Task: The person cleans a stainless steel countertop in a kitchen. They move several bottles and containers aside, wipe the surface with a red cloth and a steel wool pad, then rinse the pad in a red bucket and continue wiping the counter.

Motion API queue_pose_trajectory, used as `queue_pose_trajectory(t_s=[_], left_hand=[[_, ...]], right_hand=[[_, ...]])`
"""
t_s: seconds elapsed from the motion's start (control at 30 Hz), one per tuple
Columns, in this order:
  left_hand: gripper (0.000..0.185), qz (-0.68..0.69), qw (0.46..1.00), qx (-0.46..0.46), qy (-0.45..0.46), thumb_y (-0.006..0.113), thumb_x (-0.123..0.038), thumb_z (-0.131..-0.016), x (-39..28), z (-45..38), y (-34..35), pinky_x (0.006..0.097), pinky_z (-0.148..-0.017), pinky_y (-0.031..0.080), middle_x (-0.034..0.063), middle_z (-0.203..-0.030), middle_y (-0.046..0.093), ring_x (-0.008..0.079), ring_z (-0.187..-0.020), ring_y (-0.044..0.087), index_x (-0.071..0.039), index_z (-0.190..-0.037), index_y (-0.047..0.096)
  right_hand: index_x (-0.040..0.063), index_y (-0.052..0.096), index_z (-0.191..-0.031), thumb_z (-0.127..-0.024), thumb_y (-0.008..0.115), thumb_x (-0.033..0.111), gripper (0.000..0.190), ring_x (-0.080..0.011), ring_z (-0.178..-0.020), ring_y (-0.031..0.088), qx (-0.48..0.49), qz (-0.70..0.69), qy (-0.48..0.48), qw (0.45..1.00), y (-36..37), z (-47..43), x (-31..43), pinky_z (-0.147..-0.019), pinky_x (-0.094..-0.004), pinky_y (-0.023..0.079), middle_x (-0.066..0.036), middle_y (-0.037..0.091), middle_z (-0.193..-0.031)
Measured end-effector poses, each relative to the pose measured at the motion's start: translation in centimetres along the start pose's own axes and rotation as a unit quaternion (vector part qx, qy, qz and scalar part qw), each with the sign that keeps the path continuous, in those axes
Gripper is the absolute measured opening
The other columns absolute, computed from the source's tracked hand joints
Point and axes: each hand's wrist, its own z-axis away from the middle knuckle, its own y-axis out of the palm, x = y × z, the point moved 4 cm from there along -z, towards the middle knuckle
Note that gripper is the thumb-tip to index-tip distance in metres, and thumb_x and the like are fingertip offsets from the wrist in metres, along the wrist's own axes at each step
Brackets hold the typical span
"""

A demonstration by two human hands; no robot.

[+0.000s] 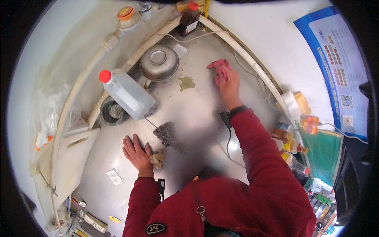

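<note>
My right hand [229, 89] grips a crumpled pink cloth [222, 71] against the metal countertop [192, 103], towards the far right. My left hand [137, 154] rests palm down on the counter, fingers apart. Beside its thumb lies a crumpled tan lump [157, 159], perhaps a rag. Farther in is a dark, rough-textured patch or flat thing [167, 134] whose kind I cannot tell. Between the hands' far ends, a greenish-brown stain [186, 83] marks the surface. A translucent plastic jug [130, 94] with a red cap stands left of it.
Behind the jug are a domed metal lid or bowl [159, 63] and a dark stone mortar [111, 115]. A dark red-capped bottle [190, 20] stands in the far corner. White cable [245, 66] runs along the right wall. Bottles [290, 145] crowd the right edge; a paper slip [114, 177] lies near left.
</note>
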Motion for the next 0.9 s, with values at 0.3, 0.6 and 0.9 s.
queue_pose_trajectory(t_s=[0.3,0.6,0.9], left_hand=[[0.069,0.001,1.0,-0.004,0.024,0.058,-0.045,-0.088,-0.1,-0.2,-0.2,0.0571,-0.12,0.016,0.0231,-0.156,0.035,0.0418,-0.147,0.029,-0.01,-0.146,0.047],[0.07,-0.005,1.0,0.023,0.014,0.048,-0.055,-0.094,-0.2,-0.1,-0.5,0.0578,-0.12,0.016,0.0237,-0.156,0.034,0.0424,-0.147,0.028,-0.008,-0.146,0.047],[0.074,-0.006,1.0,0.008,0.022,0.042,-0.061,-0.095,0.1,0.0,-0.2,0.057,-0.119,0.018,0.0236,-0.156,0.035,0.0422,-0.146,0.029,-0.008,-0.146,0.047]], right_hand=[[0.024,0.053,-0.142,-0.09,0.065,0.037,0.054,-0.03,-0.13,0.051,0.036,0.23,0.213,0.949,9.4,-13.2,-3.0,-0.103,-0.0615,0.035,-0.01,0.057,-0.138],[0.02,0.067,-0.124,-0.091,0.061,0.021,0.033,-0.0262,-0.122,0.058,0.066,0.033,-0.058,0.996,10.8,-11.6,1.8,-0.095,-0.0497,0.043,-0.003,0.065,-0.132],[0.019,0.068,-0.118,-0.087,0.06,0.014,0.033,-0.0285,-0.118,0.06,0.11,-0.143,-0.13,0.975,13.9,-14.5,9.8,-0.094,-0.0466,0.046,-0.005,0.066,-0.127]])
